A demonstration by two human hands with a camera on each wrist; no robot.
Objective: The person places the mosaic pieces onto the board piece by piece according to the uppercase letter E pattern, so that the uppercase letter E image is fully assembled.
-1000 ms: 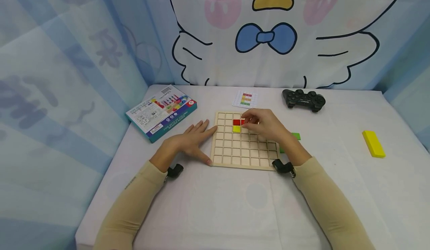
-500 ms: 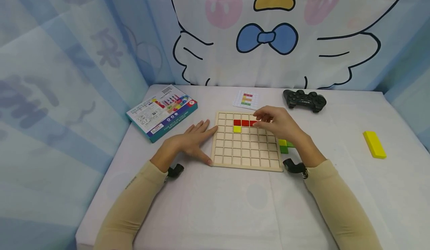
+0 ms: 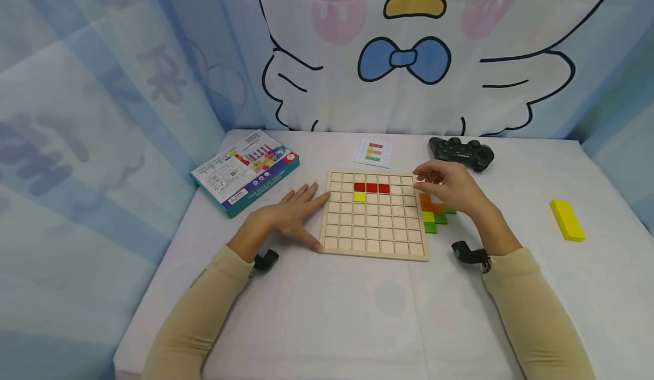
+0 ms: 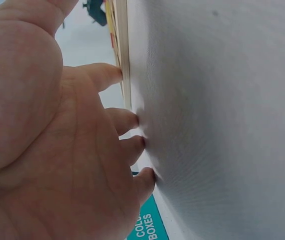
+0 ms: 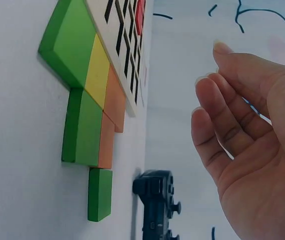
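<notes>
White counter; L hand spread against grid board, prob. steadying it; R hand half-curled, holding nothing, nr loose blocks, prob. set w/in easy reach.

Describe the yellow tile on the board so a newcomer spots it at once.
On the white table, find the square wooden grid board with the left hand at its left edge. Toward its far side lies a row of three red tiles. The yellow tile sits just nearer than the leftmost red one, the only yellow piece on the board.
</notes>
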